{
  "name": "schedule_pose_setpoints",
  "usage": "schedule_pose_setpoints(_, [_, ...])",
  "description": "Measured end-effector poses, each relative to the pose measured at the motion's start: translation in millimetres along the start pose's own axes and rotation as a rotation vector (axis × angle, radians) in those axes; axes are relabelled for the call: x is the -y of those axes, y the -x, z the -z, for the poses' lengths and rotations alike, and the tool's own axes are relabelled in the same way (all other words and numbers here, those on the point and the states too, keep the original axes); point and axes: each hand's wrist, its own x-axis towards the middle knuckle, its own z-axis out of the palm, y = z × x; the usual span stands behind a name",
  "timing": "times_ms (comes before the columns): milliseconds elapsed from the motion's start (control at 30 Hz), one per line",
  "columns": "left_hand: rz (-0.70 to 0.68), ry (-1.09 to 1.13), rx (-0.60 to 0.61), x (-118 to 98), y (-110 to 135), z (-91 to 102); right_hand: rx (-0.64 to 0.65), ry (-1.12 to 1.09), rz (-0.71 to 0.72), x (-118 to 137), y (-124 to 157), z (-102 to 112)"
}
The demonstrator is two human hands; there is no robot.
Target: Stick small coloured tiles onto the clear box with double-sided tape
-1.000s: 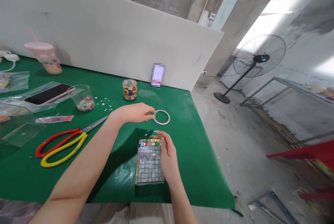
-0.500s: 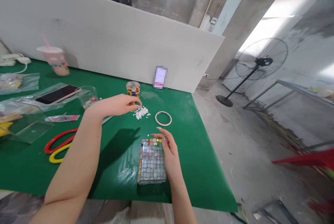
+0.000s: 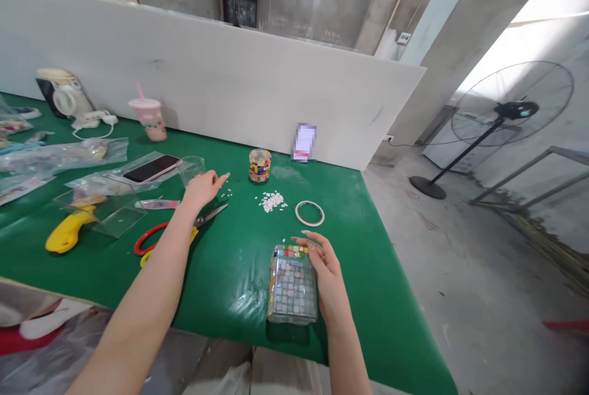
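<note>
My right hand (image 3: 329,269) grips the right side of a clear box covered in small mosaic tiles (image 3: 294,291), fingers over its far edge. Pale tiles fill most of its face, with coloured ones along the far edge. My left hand (image 3: 205,189) hovers beside a clear cup (image 3: 192,168), partly covering it. Its fingers are stretched to the right, with nothing visible in them. Loose white tile pieces (image 3: 272,201) lie in a pile to its right. A jar with colourful mosaic tiles (image 3: 260,168) stands behind the pile, and a white ring-shaped roll (image 3: 309,213) lies to the right.
Red-and-yellow-handled scissors (image 3: 209,216) lie partly under my left forearm. Leftward are a yellow-handled tool (image 3: 69,229), a clear tray (image 3: 117,217), a dark phone (image 3: 153,168) and a pink cup (image 3: 151,119). A blurred phone (image 3: 304,142) leans on the white partition (image 3: 221,76).
My left hand has moved left, from the white tile pile to beside the clear cup. My right hand keeps its grip on the box. The view has turned left.
</note>
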Motion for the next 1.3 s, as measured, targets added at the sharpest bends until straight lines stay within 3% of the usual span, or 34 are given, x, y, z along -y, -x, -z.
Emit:
schedule_pose_setpoints(133, [0.081,-0.044,-0.004,12,-8,-12.4,-0.037,0.109,0.047,-8,-1,9])
schedule_pose_setpoints(300, [0.049,-0.075,0.028,17,-15,-6.6,-0.103,0.343,0.164,-5,-22,45])
schedule_pose_setpoints(433, [-0.035,-0.109,0.061,-5,-29,-16.6,-0.119,0.591,0.281,-4,-61,60])
schedule_pose_setpoints(600, [-0.019,-0.202,0.052,-43,-49,-39.0,-0.077,0.886,0.472,-28,-103,52])
schedule_pose_setpoints(867, [0.062,-0.249,0.167,-67,-52,-48.7,-0.026,1.206,0.587,-49,-109,69])
schedule_pose_setpoints(1000, [0.025,-0.177,0.177,-75,-44,-42.3,0.008,1.325,0.584,-48,-110,67])
schedule_pose_setpoints(1167, [-0.03,0.011,0.116,-97,-36,-15.4,0.049,1.453,0.537,-43,-110,61])
schedule_pose_setpoints(1300, [-0.205,0.261,0.097,-126,-16,4.6,0.108,1.541,0.469,-37,-113,52])
